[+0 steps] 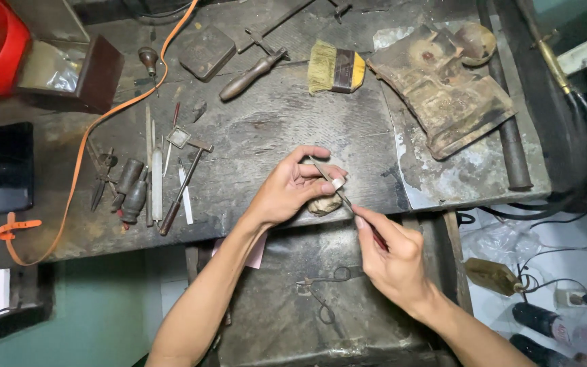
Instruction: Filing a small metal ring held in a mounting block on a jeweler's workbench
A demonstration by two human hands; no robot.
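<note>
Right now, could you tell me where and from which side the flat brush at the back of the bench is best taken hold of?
Grip the flat brush by its dark band and yellow handle end, coming from above or the right: it lies flat, bristles pointing left, handle end clear of the rusty metal plate.

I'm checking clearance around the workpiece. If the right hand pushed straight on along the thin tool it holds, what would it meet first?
Probably the left hand: the right hand aims its thin tool up-left at the small pale piece pinched in the left fingers, though depth is hard to judge.
</note>
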